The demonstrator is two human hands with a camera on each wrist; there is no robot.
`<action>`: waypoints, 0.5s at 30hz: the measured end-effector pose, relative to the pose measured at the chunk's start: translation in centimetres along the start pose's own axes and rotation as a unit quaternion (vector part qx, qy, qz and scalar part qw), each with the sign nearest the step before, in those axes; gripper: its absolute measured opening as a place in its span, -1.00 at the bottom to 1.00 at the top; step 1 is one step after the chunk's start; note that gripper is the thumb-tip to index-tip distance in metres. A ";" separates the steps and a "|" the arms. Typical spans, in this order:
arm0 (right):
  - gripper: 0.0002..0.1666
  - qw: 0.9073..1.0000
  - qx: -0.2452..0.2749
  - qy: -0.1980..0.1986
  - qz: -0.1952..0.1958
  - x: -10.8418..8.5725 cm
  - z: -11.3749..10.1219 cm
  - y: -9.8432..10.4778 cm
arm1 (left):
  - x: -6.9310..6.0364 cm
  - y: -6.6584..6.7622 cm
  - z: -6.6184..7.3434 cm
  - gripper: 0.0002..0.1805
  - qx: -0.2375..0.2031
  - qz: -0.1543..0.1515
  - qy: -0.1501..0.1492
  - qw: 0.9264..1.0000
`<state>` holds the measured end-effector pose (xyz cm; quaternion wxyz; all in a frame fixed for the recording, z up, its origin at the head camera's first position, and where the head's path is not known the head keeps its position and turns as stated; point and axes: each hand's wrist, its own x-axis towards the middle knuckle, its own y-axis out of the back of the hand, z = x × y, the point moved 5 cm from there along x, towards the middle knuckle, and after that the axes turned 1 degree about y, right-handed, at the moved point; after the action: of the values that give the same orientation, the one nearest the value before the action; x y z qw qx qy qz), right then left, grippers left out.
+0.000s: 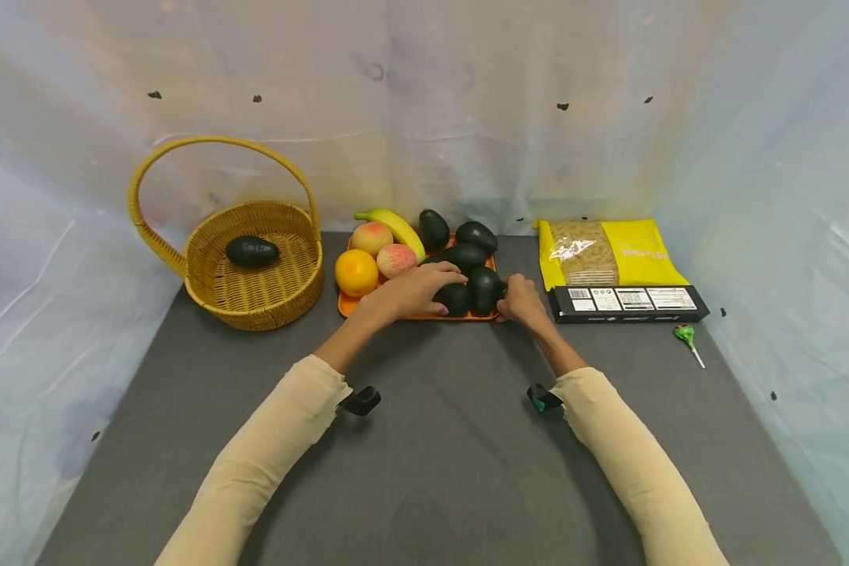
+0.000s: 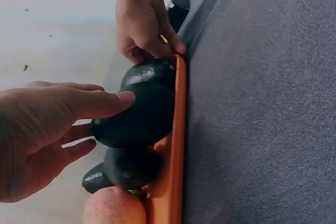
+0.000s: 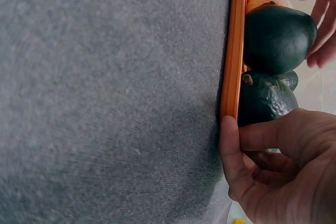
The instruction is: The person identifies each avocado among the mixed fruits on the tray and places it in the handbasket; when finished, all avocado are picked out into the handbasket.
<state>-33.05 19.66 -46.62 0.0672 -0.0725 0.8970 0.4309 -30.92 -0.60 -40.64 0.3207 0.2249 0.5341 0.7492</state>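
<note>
An orange tray (image 1: 347, 305) at the back middle holds several dark avocados (image 1: 485, 289), two peaches (image 1: 397, 260), an orange (image 1: 356, 273) and a banana (image 1: 395, 228). The right hand (image 3: 294, 161) pinches the tray's near right corner between thumb and fingers. Over the avocados, the left hand (image 1: 416, 291) has its fingers spread; in the left wrist view its thumb and fingers lie loosely at one avocado (image 2: 137, 115), and whether they touch it I cannot tell.
At the left stands a wicker basket (image 1: 263, 316) with a tall handle and one avocado (image 1: 251, 251) inside. Right of the tray lie a yellow pasta bag (image 1: 644, 255), a black box (image 1: 630, 317) and a green lollipop (image 1: 686, 335). A plastic sheet hangs behind the table.
</note>
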 end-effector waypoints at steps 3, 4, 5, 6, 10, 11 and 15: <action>-0.39 1.000 0.000 0.003 0.004 0.0 -0.1 0.0 | 0.3 -0.4 -0.3 -0.32 0.000 0.004 -0.007 1.000; -0.40 1.000 -0.002 0.005 0.006 0.0 -0.1 0.1 | 0.3 -0.5 -0.4 -0.32 -0.001 0.007 -0.008 1.000; -0.41 1.000 -0.002 0.007 0.007 0.0 -0.1 0.1 | 0.4 -0.6 -0.5 -0.33 -0.003 0.010 -0.008 1.000; -0.43 1.000 -0.003 0.008 0.007 0.1 -0.1 0.0 | 0.4 -0.7 -0.7 -0.33 -0.002 0.013 -0.008 1.000; -0.48 1.000 -0.006 0.009 0.005 0.0 -0.1 0.0 | 0.6 -1.1 -1.3 -0.31 -0.007 0.017 -0.004 1.000; -0.49 1.000 -0.006 0.007 0.004 0.0 -0.1 0.0 | 0.6 -1.2 -1.4 -0.30 -0.008 0.017 -0.004 1.000; -0.50 1.000 -0.006 0.002 0.006 -0.2 -0.1 0.0 | 0.5 -1.6 -1.7 -0.26 -0.006 0.028 -0.009 1.000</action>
<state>-32.92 19.61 -46.50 0.0621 -0.0688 0.8948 0.4368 -32.11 -1.00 -42.71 0.3060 0.2444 0.5204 0.7588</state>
